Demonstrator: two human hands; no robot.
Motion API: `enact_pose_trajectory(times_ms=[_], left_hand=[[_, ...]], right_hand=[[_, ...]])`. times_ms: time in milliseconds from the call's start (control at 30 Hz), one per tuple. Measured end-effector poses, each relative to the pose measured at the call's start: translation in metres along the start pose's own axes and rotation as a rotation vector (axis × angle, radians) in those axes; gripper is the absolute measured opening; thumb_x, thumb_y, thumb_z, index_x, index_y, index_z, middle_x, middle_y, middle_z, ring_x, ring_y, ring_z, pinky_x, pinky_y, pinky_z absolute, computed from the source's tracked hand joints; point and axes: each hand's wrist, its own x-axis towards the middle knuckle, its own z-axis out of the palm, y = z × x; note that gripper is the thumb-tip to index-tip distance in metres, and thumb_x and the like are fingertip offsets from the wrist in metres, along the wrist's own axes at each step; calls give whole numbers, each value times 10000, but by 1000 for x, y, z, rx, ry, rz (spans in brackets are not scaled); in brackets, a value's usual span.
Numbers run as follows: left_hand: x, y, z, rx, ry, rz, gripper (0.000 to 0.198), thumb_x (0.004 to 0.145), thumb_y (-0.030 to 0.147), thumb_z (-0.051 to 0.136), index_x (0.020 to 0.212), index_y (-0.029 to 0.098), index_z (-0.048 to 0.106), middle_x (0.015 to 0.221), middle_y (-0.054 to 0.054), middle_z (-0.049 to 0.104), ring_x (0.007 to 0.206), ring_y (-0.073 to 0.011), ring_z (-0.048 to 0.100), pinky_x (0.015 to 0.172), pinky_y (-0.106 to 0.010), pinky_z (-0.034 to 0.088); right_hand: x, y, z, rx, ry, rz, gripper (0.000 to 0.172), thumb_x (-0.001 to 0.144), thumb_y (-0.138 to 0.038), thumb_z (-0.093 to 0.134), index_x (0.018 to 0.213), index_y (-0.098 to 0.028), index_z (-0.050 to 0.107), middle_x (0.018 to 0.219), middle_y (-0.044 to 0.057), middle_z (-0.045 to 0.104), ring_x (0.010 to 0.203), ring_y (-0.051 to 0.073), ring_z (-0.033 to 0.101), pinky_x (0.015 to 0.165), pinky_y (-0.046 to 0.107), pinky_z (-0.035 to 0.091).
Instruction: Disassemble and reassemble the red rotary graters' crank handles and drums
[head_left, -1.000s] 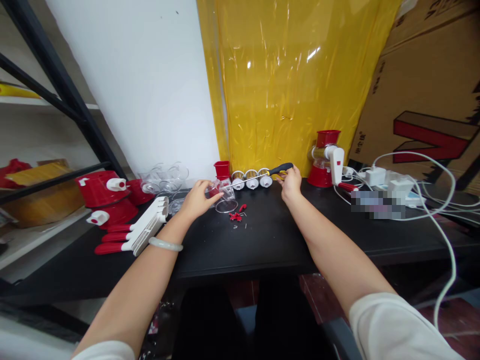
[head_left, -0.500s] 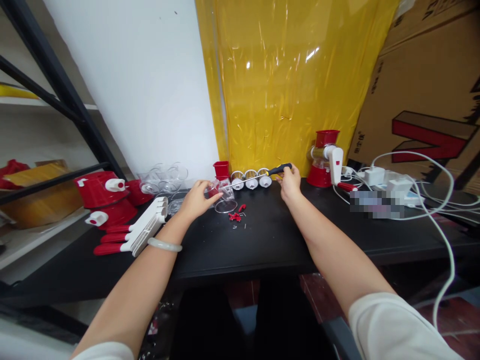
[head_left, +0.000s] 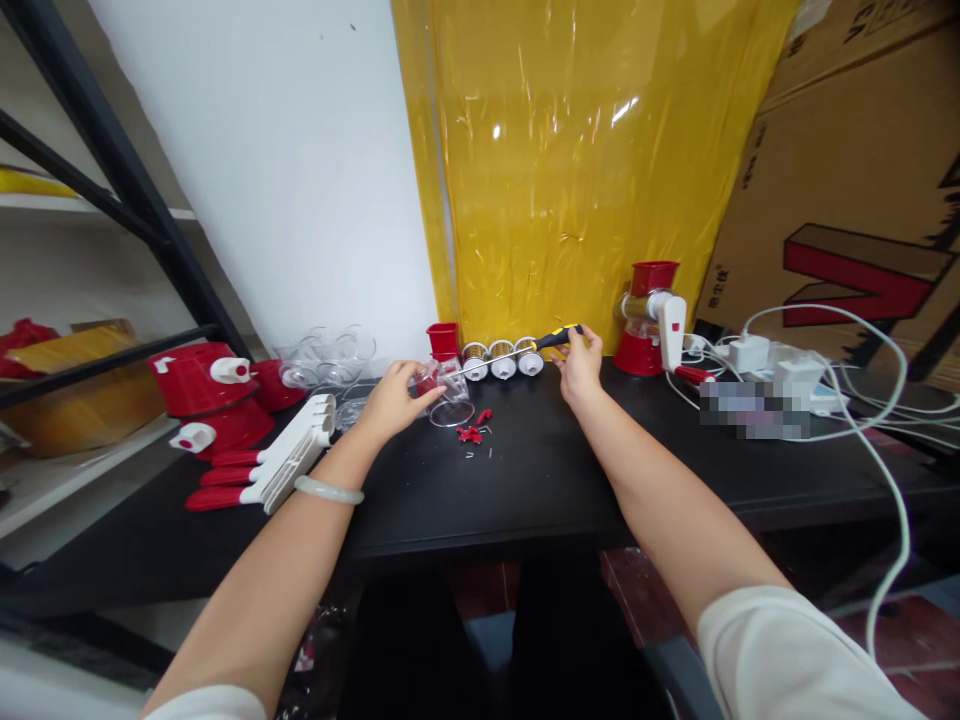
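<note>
Left hand clamped on clear plastic part, just behind red pieces on worktop, all unmoved; right hand closed round screwdriver slanting down to the part; screwdriver rolled since a moment ago, more yellow now showing

Bright metal gleams along the slim shaft of the black-and-yellow screwdriver, glossy plastic shines on the clear blocky part, a matt finish dulls the long smooth black table, and along its far edge the tall yellow film sheet glistens, creased
</note>
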Motion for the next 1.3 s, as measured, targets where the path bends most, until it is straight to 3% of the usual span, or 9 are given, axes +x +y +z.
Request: enact_pose_trajectory(times_ms=[233, 600, 900, 1300], left_hand=[[0, 0, -1, 3, -4, -9, 465, 835, 605, 640, 1106, 230, 594, 1211, -92, 601, 1095, -279, 616, 965, -422, 498], [0, 1, 0, 2, 4, -15, 470, 832, 593, 651, 1109, 217, 600, 1189, -93, 608, 1082, -275, 618, 979, -425, 493], [0, 2, -1, 6, 3, -15, 465, 834, 591, 647, 1110, 221, 596, 1198, -91, 609, 1084, -277, 622, 969, -415, 497], [0, 3, -1, 3, 3, -15, 437, 836, 579, 649, 1084, 223, 592, 1179, -88, 609, 1075, -275, 621, 954, -414, 501]], right_hand=[[-3, -3, 2, -15, 25, 22, 305, 842, -156, 562, 1087, -260, 412, 927, -27, 612, 735, 83, 644, 548, 164, 488], [0, 1, 1, -10, 8, 10, 307, 825, -189, 565, 1073, -271, 403, 961, -33, 607, 775, 87, 644, 657, 219, 535], [0, 1, 0, -52, 20, -11, 329, 834, -260, 658, 1078, -248, 438, 918, -30, 612, 719, 86, 658, 515, 151, 458], [-2, 0, 1, -58, 3, 20, 332, 846, -168, 552, 1158, -243, 469, 964, -14, 623, 721, 84, 668, 518, 157, 478]])
